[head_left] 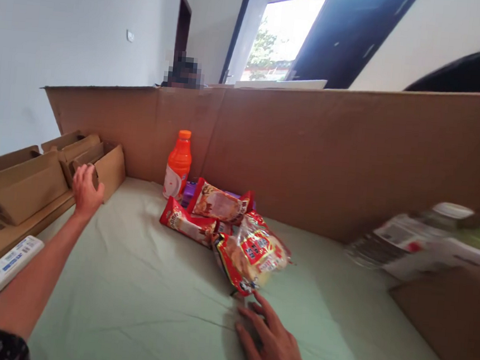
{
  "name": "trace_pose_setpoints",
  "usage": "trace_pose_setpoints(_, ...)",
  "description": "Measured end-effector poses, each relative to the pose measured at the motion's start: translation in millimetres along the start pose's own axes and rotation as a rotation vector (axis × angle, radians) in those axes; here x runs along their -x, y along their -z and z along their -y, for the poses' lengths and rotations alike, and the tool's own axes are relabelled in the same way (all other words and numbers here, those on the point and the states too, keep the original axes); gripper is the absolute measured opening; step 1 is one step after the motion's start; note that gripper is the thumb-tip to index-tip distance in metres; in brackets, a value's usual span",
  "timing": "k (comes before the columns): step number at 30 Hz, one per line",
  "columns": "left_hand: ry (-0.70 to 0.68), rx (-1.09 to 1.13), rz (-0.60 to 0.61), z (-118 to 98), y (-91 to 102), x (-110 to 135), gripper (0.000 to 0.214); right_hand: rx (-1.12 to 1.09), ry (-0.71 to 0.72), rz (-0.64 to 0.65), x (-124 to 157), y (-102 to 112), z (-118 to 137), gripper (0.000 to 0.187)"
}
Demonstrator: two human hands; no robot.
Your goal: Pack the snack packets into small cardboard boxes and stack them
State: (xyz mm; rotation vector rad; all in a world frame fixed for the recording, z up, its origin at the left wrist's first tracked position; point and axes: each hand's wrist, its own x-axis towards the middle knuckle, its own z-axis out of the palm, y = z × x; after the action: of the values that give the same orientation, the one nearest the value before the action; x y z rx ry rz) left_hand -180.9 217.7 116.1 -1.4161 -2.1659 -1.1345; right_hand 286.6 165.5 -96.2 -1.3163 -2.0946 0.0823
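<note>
At the left, my left hand (87, 192) has its fingers bent over the front edge of an open cardboard box (113, 170); the fingertips are partly hidden. My right hand (274, 342) is low over the cloth, fingers spread and holding nothing. Its index fingertip is at the lower corner of a clear and red snack bag (259, 251), though contact is unclear. Beyond that bag lie two red-ended snack packets (221, 203), with a purple package (188, 192) partly hidden behind them. An orange bottle (178, 166) stands upright at the back.
A cardboard wall (309, 152) closes off the far side of the green cloth (130, 282). More open cardboard boxes (25, 183) and a white power bank (8, 266) are at left. A blurred clear bottle (403, 239) stands at right near a cardboard panel (450, 321). Another person's head shows behind the wall.
</note>
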Motion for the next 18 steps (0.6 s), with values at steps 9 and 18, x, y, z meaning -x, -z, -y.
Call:
trace_pose_setpoints(9, -0.120, -0.015, 0.195, -3.4, 10.7, -53.4, 0.059, -0.010, -0.057, 0.013, -8.9, 9.0, 15.1, 0.031)
trace_pose_setpoints(18, -0.354, 0.054, 0.295, 10.5, 117.1, 33.7, 0.042, -0.227, -0.229, -0.119, -12.5, 10.9, 3.7, 0.033)
